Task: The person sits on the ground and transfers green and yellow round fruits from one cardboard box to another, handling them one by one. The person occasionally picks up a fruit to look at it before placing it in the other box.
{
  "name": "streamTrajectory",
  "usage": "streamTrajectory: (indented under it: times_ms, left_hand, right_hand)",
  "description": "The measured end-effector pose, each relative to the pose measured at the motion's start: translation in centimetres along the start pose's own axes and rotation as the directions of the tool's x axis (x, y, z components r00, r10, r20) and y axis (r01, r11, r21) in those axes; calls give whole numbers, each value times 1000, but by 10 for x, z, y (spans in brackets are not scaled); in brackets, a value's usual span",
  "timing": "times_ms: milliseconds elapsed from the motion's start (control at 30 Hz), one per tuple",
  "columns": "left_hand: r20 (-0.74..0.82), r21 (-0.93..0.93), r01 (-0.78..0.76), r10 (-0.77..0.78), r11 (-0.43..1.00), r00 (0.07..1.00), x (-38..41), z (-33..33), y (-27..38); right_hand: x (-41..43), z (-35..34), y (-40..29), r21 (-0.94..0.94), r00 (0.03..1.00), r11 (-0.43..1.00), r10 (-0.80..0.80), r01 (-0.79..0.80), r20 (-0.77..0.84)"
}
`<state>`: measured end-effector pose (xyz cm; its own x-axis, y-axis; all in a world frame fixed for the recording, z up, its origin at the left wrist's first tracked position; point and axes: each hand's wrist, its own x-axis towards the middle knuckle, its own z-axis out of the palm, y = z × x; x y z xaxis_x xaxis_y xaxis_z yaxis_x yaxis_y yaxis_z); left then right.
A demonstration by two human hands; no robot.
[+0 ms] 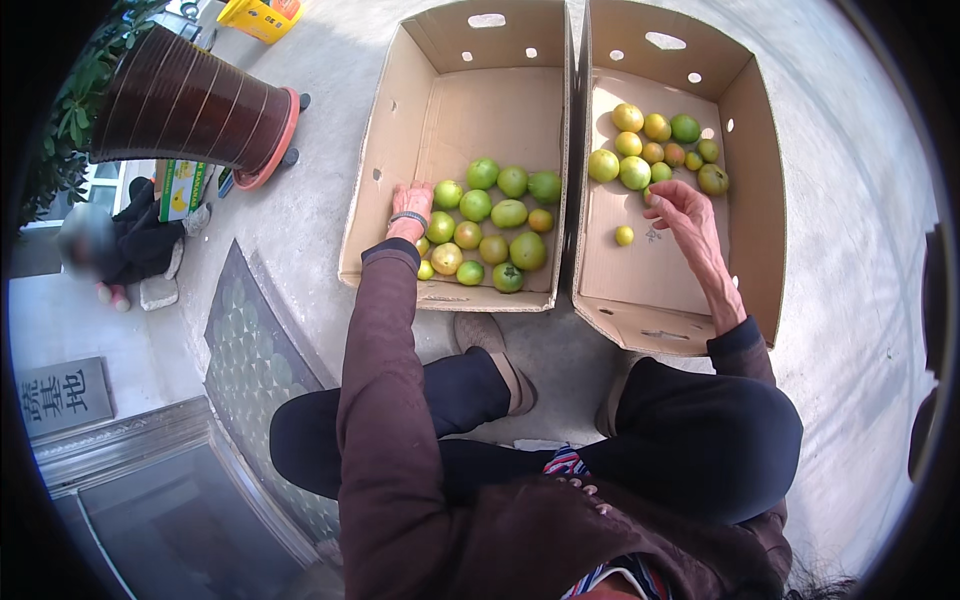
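My left hand (412, 201) is inside the left cardboard box (487, 90), back upward, close to the side wall. A green tomato (448, 194) lies just right of it; my fingertips point away, and whatever is under them is hidden. Several green and yellowish tomatoes fill the near half of that box. Over the right cardboard box (637, 281) hovers my right hand (681, 214), fingers bent and slightly apart, with nothing visible between them. Partly behind its fingertips is a small green tomato (647, 193). Beyond it sits a group of green, yellow and orange tomatoes (652, 153). One small yellow tomato (624, 235) lies apart.
A large brown plant pot (195, 105) on a wheeled red saucer (274, 142) stands at left. Another person (135, 232) sits beyond it, near a banana carton (180, 191). A patterned mat (255, 352) lies by the doorway. A yellow bucket (259, 19) is at the top.
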<state>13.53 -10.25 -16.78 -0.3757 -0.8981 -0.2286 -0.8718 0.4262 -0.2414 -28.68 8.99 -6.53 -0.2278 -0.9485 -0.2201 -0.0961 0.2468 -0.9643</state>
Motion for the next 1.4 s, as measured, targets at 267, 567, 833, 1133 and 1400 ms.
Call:
streamTrajectory:
  times_ms: [267, 567, 833, 1133, 1400]
  left_hand:
    - [161, -250, 204, -167, 946, 973, 2, -17, -3]
    - [-283, -847, -54, -363, 529, 888, -7, -123, 92]
    - [-183, -982, -179, -498, 56, 848, -12, -101, 122]
    - [-153, -973, -221, -520, -70, 840, -7, -93, 133]
    - [-401, -904, -424, -461, 59, 792, 3, -195, 150]
  right_hand:
    - [12, -39, -8, 121, 921, 980, -103, 159, -376]
    - [43, -115, 45, -107, 701, 993, -107, 44, -705]
    - [42, -85, 92, -801, 951, 578, -136, -153, -279]
    - [51, -86, 128, -890, 986, 455, -125, -43, -111]
    - [48, -70, 27, -447, 899, 894, -175, -25, -402]
